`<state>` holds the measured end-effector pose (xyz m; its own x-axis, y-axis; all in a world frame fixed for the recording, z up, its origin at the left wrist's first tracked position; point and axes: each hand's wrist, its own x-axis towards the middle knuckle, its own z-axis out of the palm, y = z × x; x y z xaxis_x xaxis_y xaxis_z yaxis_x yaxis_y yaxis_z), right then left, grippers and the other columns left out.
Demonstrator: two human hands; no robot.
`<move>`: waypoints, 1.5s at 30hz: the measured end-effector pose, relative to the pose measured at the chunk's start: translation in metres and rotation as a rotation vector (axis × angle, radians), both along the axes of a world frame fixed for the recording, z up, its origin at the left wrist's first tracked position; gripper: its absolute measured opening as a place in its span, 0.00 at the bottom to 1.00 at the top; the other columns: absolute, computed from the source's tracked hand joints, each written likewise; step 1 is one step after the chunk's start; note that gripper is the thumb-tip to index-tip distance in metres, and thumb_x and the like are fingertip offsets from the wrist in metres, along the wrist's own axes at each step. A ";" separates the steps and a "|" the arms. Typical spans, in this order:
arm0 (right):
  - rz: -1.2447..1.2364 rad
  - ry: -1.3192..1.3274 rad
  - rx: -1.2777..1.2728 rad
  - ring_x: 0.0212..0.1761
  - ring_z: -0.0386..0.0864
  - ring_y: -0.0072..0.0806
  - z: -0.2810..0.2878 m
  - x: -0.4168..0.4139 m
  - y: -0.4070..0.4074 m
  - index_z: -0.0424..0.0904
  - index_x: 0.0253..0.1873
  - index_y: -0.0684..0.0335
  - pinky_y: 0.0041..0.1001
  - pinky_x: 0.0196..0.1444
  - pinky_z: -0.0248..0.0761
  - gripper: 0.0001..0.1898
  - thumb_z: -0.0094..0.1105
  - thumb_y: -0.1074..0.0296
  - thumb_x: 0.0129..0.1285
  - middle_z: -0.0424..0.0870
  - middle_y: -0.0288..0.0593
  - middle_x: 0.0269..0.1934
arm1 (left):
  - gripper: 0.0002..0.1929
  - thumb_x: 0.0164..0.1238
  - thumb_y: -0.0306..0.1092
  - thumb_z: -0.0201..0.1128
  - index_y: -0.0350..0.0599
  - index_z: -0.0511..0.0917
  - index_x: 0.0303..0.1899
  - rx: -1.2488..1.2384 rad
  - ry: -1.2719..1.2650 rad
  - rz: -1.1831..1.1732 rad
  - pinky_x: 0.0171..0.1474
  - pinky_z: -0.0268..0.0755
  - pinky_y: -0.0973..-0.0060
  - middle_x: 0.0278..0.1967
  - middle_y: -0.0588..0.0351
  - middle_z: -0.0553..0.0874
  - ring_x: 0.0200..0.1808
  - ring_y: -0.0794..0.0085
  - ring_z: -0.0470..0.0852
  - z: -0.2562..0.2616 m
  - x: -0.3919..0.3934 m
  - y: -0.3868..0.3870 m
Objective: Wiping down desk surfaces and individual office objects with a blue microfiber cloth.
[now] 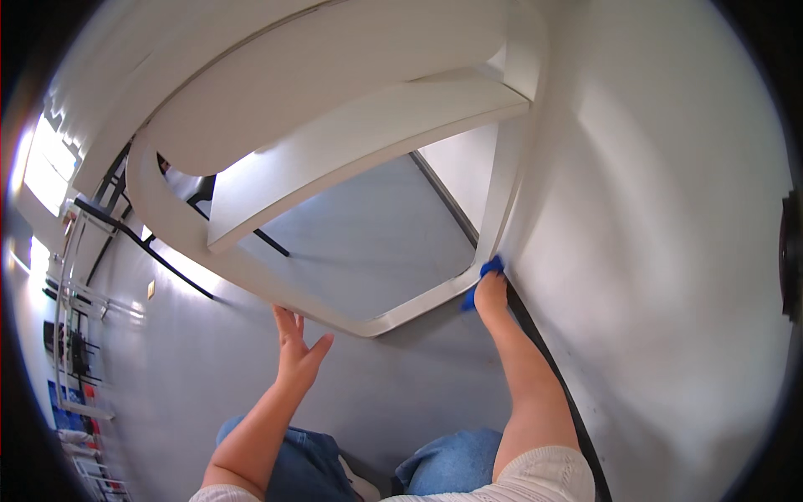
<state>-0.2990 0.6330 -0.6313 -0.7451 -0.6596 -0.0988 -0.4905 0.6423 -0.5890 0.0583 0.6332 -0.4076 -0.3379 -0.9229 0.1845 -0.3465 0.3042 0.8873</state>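
In front of me stands a white piece of furniture with a rounded loop-shaped side frame (251, 276) and a white shelf board (370, 154) across it. At the frame's lower left edge is my left hand (298, 354), its fingertips against or just behind the edge. Its thumb sticks out, away from the frame. A blue cloth (492, 265) is bunched in my right hand (491, 292), pressed at the frame's lower right part, close to the white wall. The right fingers are mostly hidden by the hand and cloth.
A pale wall (640, 251) rises close on my right, with a dark baseboard (564, 389) along the grey floor (401, 383). Black metal legs (169, 263) stand to the left. Farther left are a metal rack (63, 326) and bright windows (50, 160).
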 end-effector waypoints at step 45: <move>0.300 0.451 -1.362 0.76 0.52 0.65 0.425 0.245 -0.021 0.63 0.70 0.72 0.54 0.73 0.47 0.24 0.46 0.64 0.76 0.55 0.67 0.74 | 0.55 0.60 0.29 0.66 0.35 0.27 0.75 0.052 -0.091 -0.063 0.77 0.45 0.64 0.77 0.36 0.35 0.79 0.44 0.39 0.045 -0.001 0.018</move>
<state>-0.0538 0.6124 -0.2059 -0.3646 -0.1827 0.9131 -0.8055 -0.4300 -0.4077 0.0574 0.6511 -0.3628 -0.4082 -0.9071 0.1028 -0.4080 0.2820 0.8684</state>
